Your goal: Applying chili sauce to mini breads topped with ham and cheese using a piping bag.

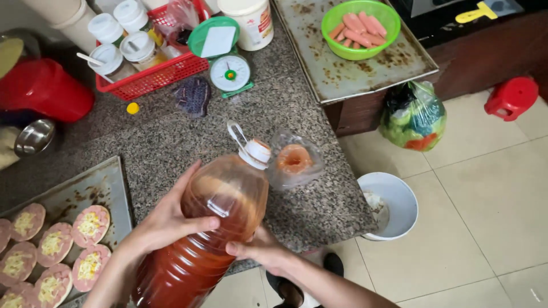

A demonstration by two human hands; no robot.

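While we are looking down over the granite worktop (pixel 171 142), we are holding a big plastic jug (pixel 211 228) of reddish-orange liquid in both hands, tilted with its white cap (pixel 255 153) pointing away from us and its loop handle standing up. Our left hand (pixel 168 219) is wrapping over the jug's upper side, its grip clamped on the shoulder with the fingers spread. Our right hand (pixel 260 251) is cupping the jug from below and the near side, its grip also pressing on the jug.

Just beyond the cap, a clear bag (pixel 294 162) holding something orange is sitting near the worktop's edge. Left of the jug, a metal tray (pixel 85 191) is carrying round pink slices (pixel 88 225) topped with yellow bits. Far beyond the jug, a green scale (pixel 225 57) is standing beside a red basket (pixel 151 71) of white-lidded jars, with a dark knitted cloth (pixel 193 96) just in front. To the jug's upper right, a second tray (pixel 319 63) is bearing a green bowl (pixel 359 28) of sausages. Right of the jug, on the tiled floor (pixel 491 188), a white bucket (pixel 391 202) is sitting against the worktop, a bag of vegetables (pixel 414 117) beyond it and a red stool (pixel 512 97) farther off.
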